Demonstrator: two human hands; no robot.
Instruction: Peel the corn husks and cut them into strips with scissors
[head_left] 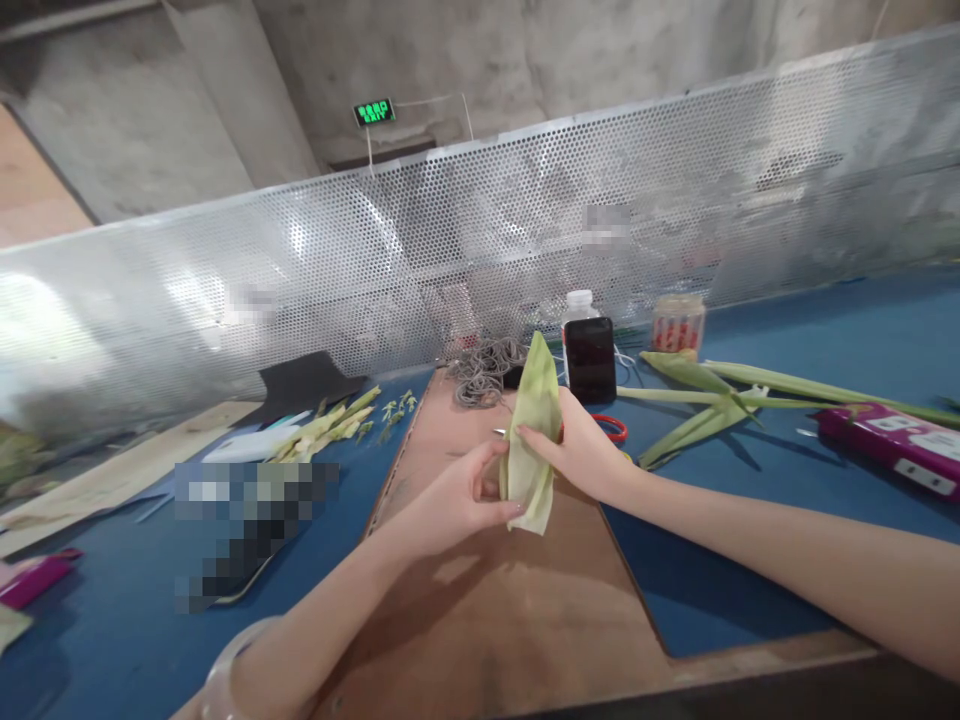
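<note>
A pale green, husk-like leaf point(534, 410) stands upright between my hands, pointed at the top and whitish at its lower end. My right hand point(576, 448) grips it from the right, thumb across its face and the other fingers hidden behind. From the left, my left hand point(469, 495) pinches the lower left edge between thumb and fingers. Just beyond my right hand lie scissors with red handles point(613, 428), mostly covered by the hand and leaf. Both hands are above a brown wooden board point(487, 620).
Behind the leaf are tangled grey cord point(484, 372), a black phone point(590, 360) against a white-capped bottle point(579, 300), and a jar point(679, 325). Long green leaves point(697, 400) and a purple packet point(892, 445) lie right. Cut plant pieces point(330, 425) lie left. A perforated metal screen point(480, 230) stands behind.
</note>
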